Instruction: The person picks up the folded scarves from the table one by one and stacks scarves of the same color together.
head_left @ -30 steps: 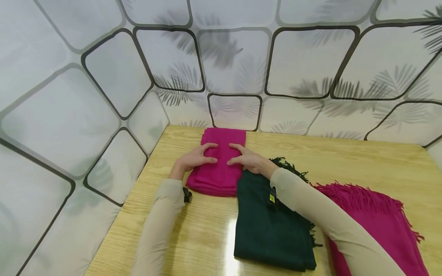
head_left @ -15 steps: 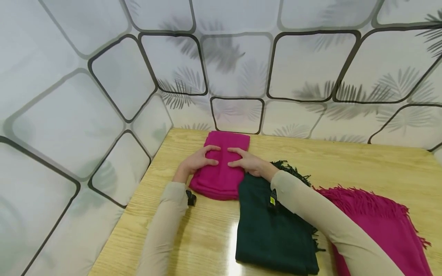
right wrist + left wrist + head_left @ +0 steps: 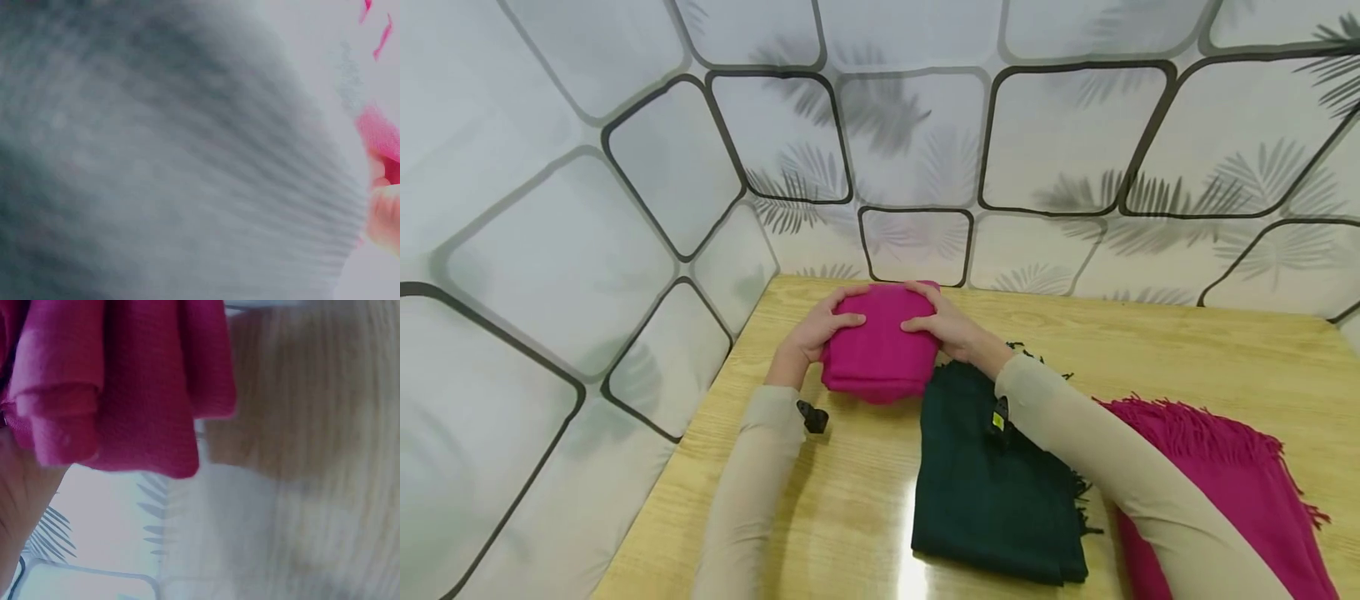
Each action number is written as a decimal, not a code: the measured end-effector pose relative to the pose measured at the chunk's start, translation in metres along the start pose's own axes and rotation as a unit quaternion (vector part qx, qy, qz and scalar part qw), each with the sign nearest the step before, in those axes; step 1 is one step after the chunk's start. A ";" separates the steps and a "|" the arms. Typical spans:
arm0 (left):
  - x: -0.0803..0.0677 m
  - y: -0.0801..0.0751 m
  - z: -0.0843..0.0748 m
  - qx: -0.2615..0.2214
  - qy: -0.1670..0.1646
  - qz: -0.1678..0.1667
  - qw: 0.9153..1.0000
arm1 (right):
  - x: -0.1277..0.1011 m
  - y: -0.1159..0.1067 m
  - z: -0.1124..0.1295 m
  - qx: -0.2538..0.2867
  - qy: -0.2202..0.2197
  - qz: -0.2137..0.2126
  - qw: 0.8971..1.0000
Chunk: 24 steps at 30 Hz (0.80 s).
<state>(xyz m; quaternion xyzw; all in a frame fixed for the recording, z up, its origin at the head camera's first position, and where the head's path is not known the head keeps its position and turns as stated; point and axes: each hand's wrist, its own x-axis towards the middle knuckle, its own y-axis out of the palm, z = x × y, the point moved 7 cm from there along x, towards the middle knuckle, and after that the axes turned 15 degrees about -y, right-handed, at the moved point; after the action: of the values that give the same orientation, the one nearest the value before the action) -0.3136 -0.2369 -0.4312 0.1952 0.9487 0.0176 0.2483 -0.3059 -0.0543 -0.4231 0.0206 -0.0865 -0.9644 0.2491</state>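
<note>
A folded magenta scarf [image 3: 883, 342] is lifted off the wooden table, its near end bunched and drooping. My left hand [image 3: 820, 327] grips its left side, thumb on top and the other fingers toward the far edge. On the opposite side my right hand [image 3: 951, 327] grips it the same way. In the left wrist view, loose layers of the magenta scarf [image 3: 144, 394] hang over the table. The right wrist view is mostly filled by a blurred dark cloth, with part of the right hand [image 3: 384, 215] and magenta fabric at its right edge.
A folded dark green fringed scarf [image 3: 1000, 483] lies on the table [image 3: 842, 500] under the right forearm. Farther right lies another magenta scarf [image 3: 1225, 483] with fringe at its far end. A patterned wall covering [image 3: 1052, 133] borders the back and left.
Both hands have closed on the folded magenta scarf and raised it from the table, its near end now drooping. The green scarf and the other magenta scarf stay in place.
</note>
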 end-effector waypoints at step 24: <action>-0.057 0.102 -0.084 -0.111 0.222 0.137 0.959 | -0.062 -0.039 0.112 0.021 -0.190 -0.042 0.981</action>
<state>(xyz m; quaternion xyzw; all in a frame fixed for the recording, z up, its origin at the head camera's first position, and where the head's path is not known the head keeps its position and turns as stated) -0.2710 -0.1589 -0.3178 0.2859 0.9360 0.1998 0.0467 -0.2791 0.0264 -0.3202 -0.1538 -0.1512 -0.9584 0.1869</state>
